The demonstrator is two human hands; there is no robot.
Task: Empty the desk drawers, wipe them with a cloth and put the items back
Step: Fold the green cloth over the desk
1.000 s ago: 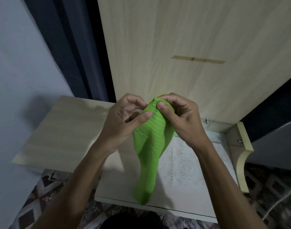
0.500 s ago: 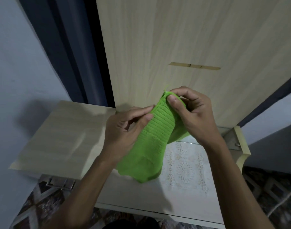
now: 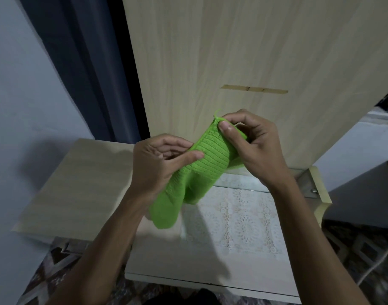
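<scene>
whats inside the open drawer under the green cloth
Only a white lace-patterned liner shows on the floor of the open drawer. Both hands, left and right, hold the green cloth above it, hiding the back-left part.

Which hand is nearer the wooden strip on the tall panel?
Right. The right hand pinches the green cloth's top corner just below the strip; the left hand grips the cloth lower and further left.

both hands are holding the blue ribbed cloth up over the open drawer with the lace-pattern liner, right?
Not quite: the ribbed cloth is bright green, not blue, as the head view shows. The rest holds: the left hand and right hand both pinch it above the open drawer with the white lace-pattern liner.
</scene>
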